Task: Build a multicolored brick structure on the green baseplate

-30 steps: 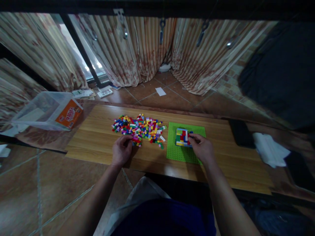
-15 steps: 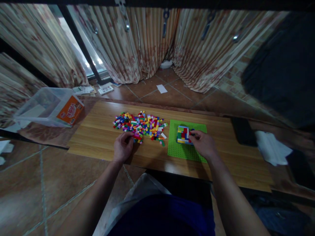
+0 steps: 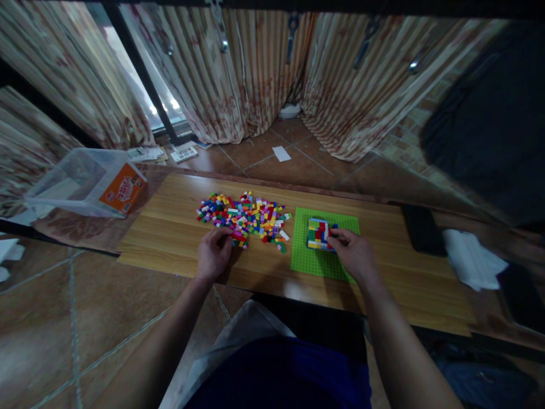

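Green baseplate (image 3: pixel 304 261) carries the brick block (image 3: pixel 317 234) inside its edges, against your right hand (image 3: pixel 355 253); your left hand (image 3: pixel 213 253) adjoins loose bricks (image 3: pixel 254 219); neither grip is discernible.

The left hand (image 3: pixel 213 254) has its fingertips at the near edge of the loose bricks (image 3: pixel 255 218) on the tabletop (image 3: pixel 157 227). The right hand (image 3: pixel 354 250) has fingers at the right side of a multicoloured block (image 3: pixel 315 235) on a green baseplate (image 3: pixel 303 262). A clear bin (image 3: pixel 85 204) sits far left; curtains (image 3: pixel 251 74) hang behind
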`<state>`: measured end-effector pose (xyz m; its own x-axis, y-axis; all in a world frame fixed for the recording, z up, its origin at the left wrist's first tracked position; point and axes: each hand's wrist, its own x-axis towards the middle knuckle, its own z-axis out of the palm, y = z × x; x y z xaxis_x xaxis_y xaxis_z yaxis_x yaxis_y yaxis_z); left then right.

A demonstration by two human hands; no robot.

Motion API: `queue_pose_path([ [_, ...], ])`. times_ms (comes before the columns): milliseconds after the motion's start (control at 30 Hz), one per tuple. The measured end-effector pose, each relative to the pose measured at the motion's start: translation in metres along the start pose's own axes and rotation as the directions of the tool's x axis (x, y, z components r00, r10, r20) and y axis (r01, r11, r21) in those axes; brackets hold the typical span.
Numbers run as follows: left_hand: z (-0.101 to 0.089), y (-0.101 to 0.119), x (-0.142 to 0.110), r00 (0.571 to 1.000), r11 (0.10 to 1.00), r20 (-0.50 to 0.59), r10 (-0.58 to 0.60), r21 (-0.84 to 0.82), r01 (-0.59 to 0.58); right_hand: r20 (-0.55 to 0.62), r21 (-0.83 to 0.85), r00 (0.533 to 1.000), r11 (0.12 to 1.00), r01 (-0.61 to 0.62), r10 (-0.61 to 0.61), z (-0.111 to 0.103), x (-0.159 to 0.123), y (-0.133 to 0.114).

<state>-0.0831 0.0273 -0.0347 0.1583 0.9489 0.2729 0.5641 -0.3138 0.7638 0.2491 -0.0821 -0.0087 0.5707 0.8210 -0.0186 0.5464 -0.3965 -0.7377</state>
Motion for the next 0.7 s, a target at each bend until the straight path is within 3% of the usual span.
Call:
queue_pose_path([
  [267, -0.002, 0.004, 0.000, 1.000, 1.000, 0.015, -0.014, 0.022, 0.014, -0.062, 0.053, 0.996, 0.996, 0.066, -0.063, 0.003, -0.010, 0.002],
  [700, -0.002, 0.004, 0.000, 1.000, 0.999, 0.001, 0.014, 0.034, -0.014, -0.099, -0.063, 0.980, 0.984, 0.166, -0.171, 0.006, -0.016, 0.006],
])
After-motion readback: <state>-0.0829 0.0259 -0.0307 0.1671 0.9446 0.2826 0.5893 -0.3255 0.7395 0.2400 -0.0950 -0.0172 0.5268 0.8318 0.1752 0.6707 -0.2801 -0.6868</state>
